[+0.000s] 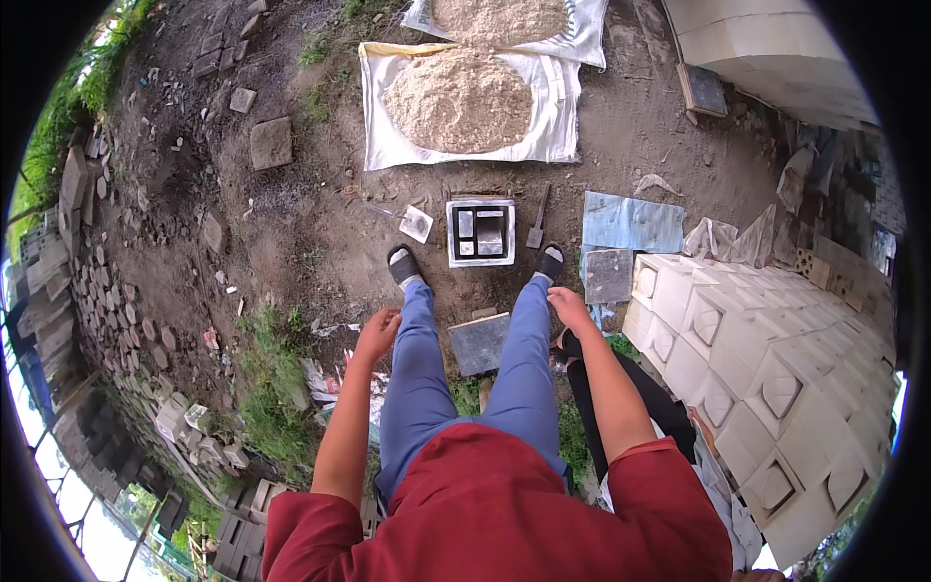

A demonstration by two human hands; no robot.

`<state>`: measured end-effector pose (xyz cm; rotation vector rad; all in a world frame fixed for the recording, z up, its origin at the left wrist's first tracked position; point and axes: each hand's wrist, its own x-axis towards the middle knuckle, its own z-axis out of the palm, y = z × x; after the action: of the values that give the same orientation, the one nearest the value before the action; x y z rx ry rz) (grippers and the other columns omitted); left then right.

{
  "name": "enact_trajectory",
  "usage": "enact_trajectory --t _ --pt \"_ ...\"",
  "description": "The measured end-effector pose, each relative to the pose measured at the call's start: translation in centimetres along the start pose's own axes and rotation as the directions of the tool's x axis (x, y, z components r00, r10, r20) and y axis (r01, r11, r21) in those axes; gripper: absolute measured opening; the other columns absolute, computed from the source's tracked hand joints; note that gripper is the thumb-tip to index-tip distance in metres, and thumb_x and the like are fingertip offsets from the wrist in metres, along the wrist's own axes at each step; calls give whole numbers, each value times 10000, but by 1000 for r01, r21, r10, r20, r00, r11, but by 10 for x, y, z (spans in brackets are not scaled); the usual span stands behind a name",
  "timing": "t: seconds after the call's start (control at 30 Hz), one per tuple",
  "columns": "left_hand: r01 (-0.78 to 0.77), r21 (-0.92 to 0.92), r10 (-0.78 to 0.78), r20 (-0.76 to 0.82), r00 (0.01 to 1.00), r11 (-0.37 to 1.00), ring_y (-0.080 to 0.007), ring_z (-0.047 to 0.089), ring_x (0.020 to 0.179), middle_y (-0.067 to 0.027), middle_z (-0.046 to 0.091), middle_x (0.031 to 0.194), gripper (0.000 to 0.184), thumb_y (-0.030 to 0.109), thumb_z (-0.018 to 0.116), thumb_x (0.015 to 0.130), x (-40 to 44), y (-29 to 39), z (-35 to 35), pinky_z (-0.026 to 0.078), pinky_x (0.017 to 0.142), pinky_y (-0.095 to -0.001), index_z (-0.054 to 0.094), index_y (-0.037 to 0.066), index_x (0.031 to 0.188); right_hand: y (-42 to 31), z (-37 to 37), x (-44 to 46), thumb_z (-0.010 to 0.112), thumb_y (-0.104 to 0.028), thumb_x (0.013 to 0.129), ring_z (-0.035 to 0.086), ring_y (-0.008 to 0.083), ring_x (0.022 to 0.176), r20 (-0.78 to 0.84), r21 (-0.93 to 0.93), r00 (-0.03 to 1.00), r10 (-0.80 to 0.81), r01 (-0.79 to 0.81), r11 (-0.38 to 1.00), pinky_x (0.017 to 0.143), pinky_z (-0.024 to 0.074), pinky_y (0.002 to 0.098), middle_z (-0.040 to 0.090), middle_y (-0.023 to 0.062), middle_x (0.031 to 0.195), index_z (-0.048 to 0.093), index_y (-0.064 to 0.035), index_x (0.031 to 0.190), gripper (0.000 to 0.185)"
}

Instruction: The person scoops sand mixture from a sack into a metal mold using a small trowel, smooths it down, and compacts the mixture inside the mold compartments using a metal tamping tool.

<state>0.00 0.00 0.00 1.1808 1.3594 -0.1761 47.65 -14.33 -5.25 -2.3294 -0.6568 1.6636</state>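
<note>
Packed dirt yard (320, 233), stones scattered to the left, a stack of pale blocks (718, 330) to the right; ahead, a heap of coarse pale grit (459, 102) lies on a white sheet (375, 136). From my end of the feed I look straight down past a red shirt (495, 514) and blue trousers (417, 359). The square box (481, 260) sits flat on the dirt just beyond and between the two dark shoes (402, 267), upper side facing me, its inside parted by dark gaps. Left hand (380, 332) hangs beside the left leg, fingers loosely curled, nothing held that I can see; right hand (568, 306) is close by the right leg, fingers slightly bent, also without anything; contact with the cloth I cannot tell. Both are well apart from the box. My judgement on handling: rigid, probably metal, heavy for its bulk, heavier if packed; grit on the rim could make it slide under the fingers. I would take it by two opposite outer walls, low and level, and leave the inner pieces alone, as they may be loose. The trowel (417, 224) left of it and the paddle (535, 236) right of it look light and stiff; best gripped by the handles. A dark board (480, 344) lies between the legs: flat, stiff, easiest by opposite edges.
</note>
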Motion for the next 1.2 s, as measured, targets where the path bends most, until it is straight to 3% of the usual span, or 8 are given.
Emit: enact_trajectory --t 0.07,0.17,0.4,0.87,1.03,1.1,1.17,1.2 --pt "-11 -144 -1 -83 997 989 -215 689 1087 -135 720 1196 338 266 600 1059 -29 18 13 534 943 -335 639 19 1287 -26 -11 -30 629 -255 988 682 231 1146 31 -104 999 -24 28 994 997 503 346 730 142 1231 681 -36 1297 383" --pt "-82 -243 43 -161 986 966 -201 685 1061 -129 719 1188 327 247 593 1061 38 4 38 533 932 -329 636 16 1289 -17 2 60 622 -254 996 694 223 1098 80 -96 988 -129 137 986 966 518 352 739 138 1195 679 -22 1285 375" --pt "-161 -219 96 -282 955 962 -169 661 1099 -93 714 1234 308 219 590 1064 58 15 81 504 977 -317 643 35 1306 -40 -8 107 630 -244 990 702 191 982 89 -74 968 -236 243 967 885 536 329 754 114 1088 679 -39 1283 361" --pt "-409 -130 266 -577 772 903 -203 653 1157 -100 711 1224 265 201 581 1065 162 24 -22 476 1037 -356 675 21 1235 -98 49 276 590 -214 1027 700 188 1088 152 -41 855 -495 506 861 954 529 329 748 95 1178 675 -53 1286 316" --pt "-320 116 321 -615 720 940 -276 668 1166 -152 702 1243 321 259 595 1052 203 -18 -55 485 1029 -377 654 31 1270 -99 123 339 591 -205 1016 708 208 1071 184 18 804 -566 573 819 952 531 332 750 109 1175 695 -39 1252 307" --pt "-71 392 292 -540 789 917 -296 668 1180 -168 698 1248 373 324 603 1042 205 -32 -66 498 1009 -387 640 64 1307 -109 152 344 596 -205 1009 710 215 1089 246 -75 780 -576 607 791 964 529 332 748 122 1182 691 -31 1253 315" --pt "-13 410 242 -513 824 912 -301 661 1210 -171 686 1296 435 380 596 1043 213 -46 -81 507 1012 -408 611 87 1364 -125 186 363 614 -212 996 713 235 1112 312 -40 722 -618 660 750 975 530 335 744 138 1198 683 -40 1265 327" --pt "-43 218 132 -414 901 975 -287 645 1238 -156 669 1340 434 369 580 1058 211 -46 -86 496 1039 -408 599 90 1390 -128 203 372 618 -215 995 713 237 1112 350 -35 709 -612 663 748 970 533 339 745 136 1198 682 -42 1268 330"
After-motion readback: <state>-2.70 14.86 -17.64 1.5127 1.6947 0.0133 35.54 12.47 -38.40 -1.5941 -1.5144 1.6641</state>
